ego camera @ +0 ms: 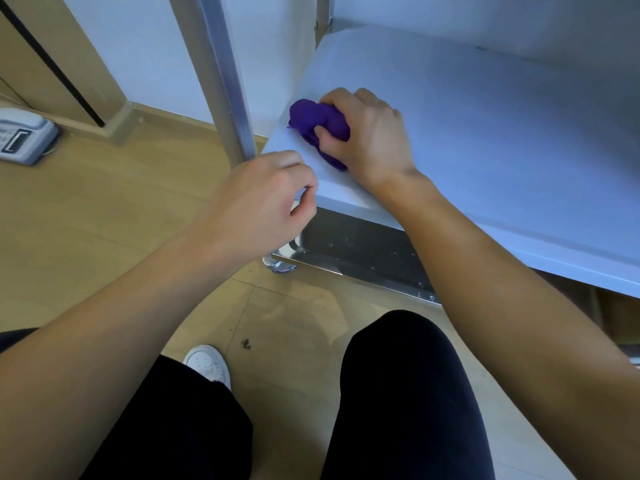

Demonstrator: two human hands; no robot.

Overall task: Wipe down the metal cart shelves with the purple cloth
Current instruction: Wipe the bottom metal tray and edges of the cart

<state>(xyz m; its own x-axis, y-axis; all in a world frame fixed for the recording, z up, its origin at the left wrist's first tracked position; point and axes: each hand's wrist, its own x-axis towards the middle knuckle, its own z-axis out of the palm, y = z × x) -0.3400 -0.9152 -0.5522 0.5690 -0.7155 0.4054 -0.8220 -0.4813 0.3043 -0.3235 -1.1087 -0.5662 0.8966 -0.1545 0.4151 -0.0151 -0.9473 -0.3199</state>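
1. nearest, at 6 o'clock in the view: two knees in black trousers (pixel 408 393) and a white shoe (pixel 207 367) on the wooden floor (pixel 104 220). the person crouches close to the cart.
2. at 12 o'clock from the knees: the lower tray (pixel 353 247), dark and recessed, with a wheel (pixel 277 265) at its 9 o'clock corner.
3. left hand (pixel 263 199): fingers curled at the near corner of the shelf (pixel 485 133), apparently holding its edge to steady the cart.
4. right hand (pixel 367 133): closed round the purple cloth (pixel 318 128). the cloth is bunched into a wad and pressed on the shelf top near that corner, at 1 o'clock from the left hand.
5. hazards:
   - the cart stands on wheels, so a hard stroke could roll it if the left hand's hold slips.
   - the wad covers little surface, so strips may be missed.
   - a stroke toward 9 o'clock could carry the cloth off the side edge, or knock knuckles on the upright post (pixel 225 81) just beside it.
6. room:
   - the shelf top lies bare toward 3 o'clock and 12 o'clock.
   - its front edge runs from the left hand toward 4 o'clock.
   - a grey device (pixel 20 136) lies on the floor at 9 o'clock, well apart.
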